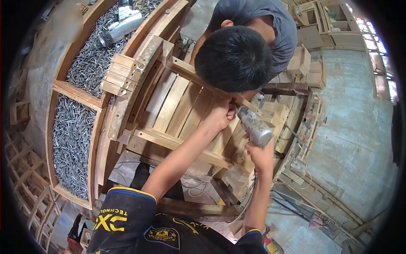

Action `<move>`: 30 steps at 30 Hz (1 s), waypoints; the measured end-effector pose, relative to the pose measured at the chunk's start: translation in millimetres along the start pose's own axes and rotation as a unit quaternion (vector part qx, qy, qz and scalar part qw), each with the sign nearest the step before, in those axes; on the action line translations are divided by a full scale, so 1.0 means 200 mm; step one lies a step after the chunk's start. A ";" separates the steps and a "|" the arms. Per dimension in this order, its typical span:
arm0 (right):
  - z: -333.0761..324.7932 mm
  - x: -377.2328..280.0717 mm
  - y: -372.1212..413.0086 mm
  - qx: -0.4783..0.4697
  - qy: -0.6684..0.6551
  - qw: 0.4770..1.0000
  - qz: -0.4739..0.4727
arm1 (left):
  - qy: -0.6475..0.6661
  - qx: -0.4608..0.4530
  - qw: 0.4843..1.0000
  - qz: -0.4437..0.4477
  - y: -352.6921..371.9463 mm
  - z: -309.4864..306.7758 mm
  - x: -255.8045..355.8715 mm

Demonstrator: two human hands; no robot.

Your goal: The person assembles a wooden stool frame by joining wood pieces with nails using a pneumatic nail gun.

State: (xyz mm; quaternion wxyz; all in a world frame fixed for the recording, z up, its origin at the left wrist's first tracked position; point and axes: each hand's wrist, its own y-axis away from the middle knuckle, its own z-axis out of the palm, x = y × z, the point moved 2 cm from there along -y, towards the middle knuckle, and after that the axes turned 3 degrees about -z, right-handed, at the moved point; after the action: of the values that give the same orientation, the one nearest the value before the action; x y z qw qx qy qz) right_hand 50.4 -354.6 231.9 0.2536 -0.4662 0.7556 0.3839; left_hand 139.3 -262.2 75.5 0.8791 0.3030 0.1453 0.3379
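Note:
My right hand (259, 155) grips a grey, pistol-shaped power screwdriver (255, 127), its nose tilted up and left over the far side of a slatted wooden frame (173, 142). My left hand (223, 115) is closed close to the tool's nose, its fingers curled at the frame. Whatever those fingers pinch is too small or hidden to make out. Pale slats (171, 103) run across the frame between its rails. The tool's tip is hard to make out beside my fingers.
A co-worker (237, 57) leans over the frame's far side, hands mostly hidden. A wooden tray (93, 158) full of screws stands left, with another silver power tool (122, 25) lying in its upper compartment. Stacked wood blocks (121, 74) sit beside it. Hoses (306, 180) hang at right.

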 end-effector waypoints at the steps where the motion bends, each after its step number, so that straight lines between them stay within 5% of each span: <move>1: 0.00 -0.03 -0.05 -0.014 0.006 1.000 -0.010 | 0.000 0.003 1.000 0.018 -0.01 0.01 0.04; 10: 0.03 -0.26 -0.27 -0.093 0.048 0.994 0.029 | 0.053 0.012 0.998 -0.011 -0.04 0.01 0.15; 18: 0.04 -0.35 -0.37 -0.147 0.045 0.983 0.105 | -0.149 0.146 0.977 0.044 0.34 -0.21 0.04; 23: 0.05 -0.41 -0.40 -0.166 0.048 0.979 0.109 | -0.220 0.124 0.960 0.118 0.70 -0.41 -0.05; 30: 0.04 -0.50 -0.46 -0.180 0.103 0.968 0.141 | -0.270 0.029 0.960 0.073 0.92 -0.47 -0.02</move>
State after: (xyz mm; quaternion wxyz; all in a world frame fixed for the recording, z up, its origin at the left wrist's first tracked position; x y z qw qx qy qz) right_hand 177.0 -321.6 269.6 0.0293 -0.4299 0.7542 0.4955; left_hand 0.0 -116.3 119.1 0.8493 0.4183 -0.1103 0.3027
